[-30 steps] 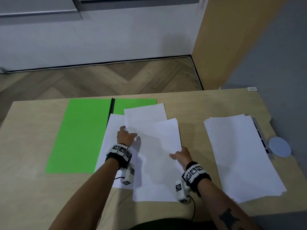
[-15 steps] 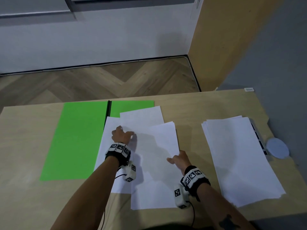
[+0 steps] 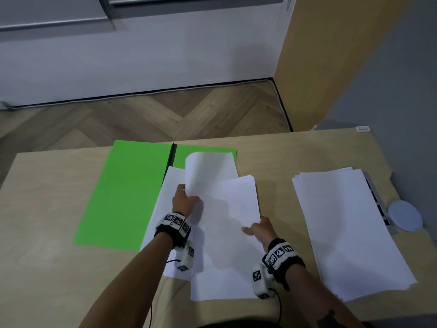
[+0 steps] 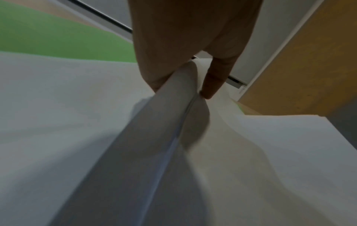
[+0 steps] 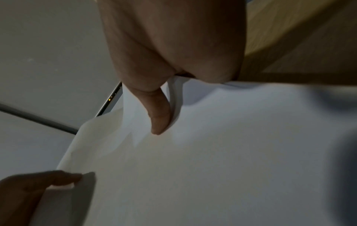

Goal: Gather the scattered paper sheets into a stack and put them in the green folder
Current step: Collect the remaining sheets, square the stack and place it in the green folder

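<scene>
- The fingers (image 4: pixel 212 82) of the left hand (image 3: pixel 184 201) pinch the left edge of a thin white paper sheet (image 3: pixel 208 176); the sheet's far end curls up off the pile in a soft arch, where half a second ago it lay flat.
- The left wrist view shows that edge bent into a smooth ridge between thumb and fingers, with matte paper on both sides.
- The right hand (image 3: pixel 260 229) grips the right edge of the gathered white sheets (image 3: pixel 227 245): its thumb (image 5: pixel 158 116) presses on top, and the other fingers are tucked under the edge, out of sight.
- Compared with the earlier frame, both hands are a little nearer the person and the top sheets are slightly more aligned, though corners are not yet flush.
- These loose sheets overlap unevenly and cover most of the right half of the flat, bright green folder (image 3: pixel 127 192), which lies open on the pale wooden desk (image 3: pixel 47 233), its dark spine (image 3: pixel 172 152) running away from the person.
- The folder's left half is bare, with a smooth, even surface.
- A second fanned stack of white paper (image 3: pixel 350 228) lies well apart to the right, over a grey strip-shaped object (image 3: pixel 376 197).
- A pale round disc (image 3: pixel 405 215) lies just beside that stack at the desk's edge.
</scene>
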